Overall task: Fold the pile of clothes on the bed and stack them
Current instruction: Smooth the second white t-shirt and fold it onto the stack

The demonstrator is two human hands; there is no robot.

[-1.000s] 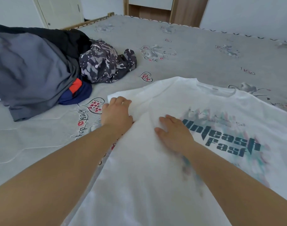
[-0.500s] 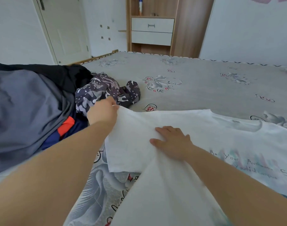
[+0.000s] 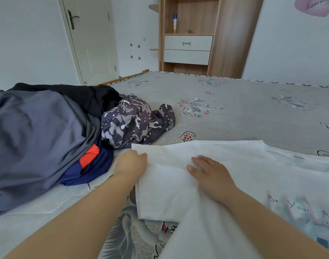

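White T-shirt [image 3: 234, 165] sleeve now spread out leftward, left hand [image 3: 131, 163] pulling it, view raised

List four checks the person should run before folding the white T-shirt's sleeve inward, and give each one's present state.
1. Left hand holds the sleeve edge: ok.
2. Right hand lies flat on the T-shirt, pinning it: ok.
3. Sleeve lies smooth: not ok, a crease runs beside the right hand.
4. Sleeve is apart from the clothes pile: ok.
5. T-shirt's hem lies straight: cannot tell, out of view.

White walls [image 3: 25, 43], cream door [image 3: 92, 40], wooden wardrobe [image 3: 232, 34]
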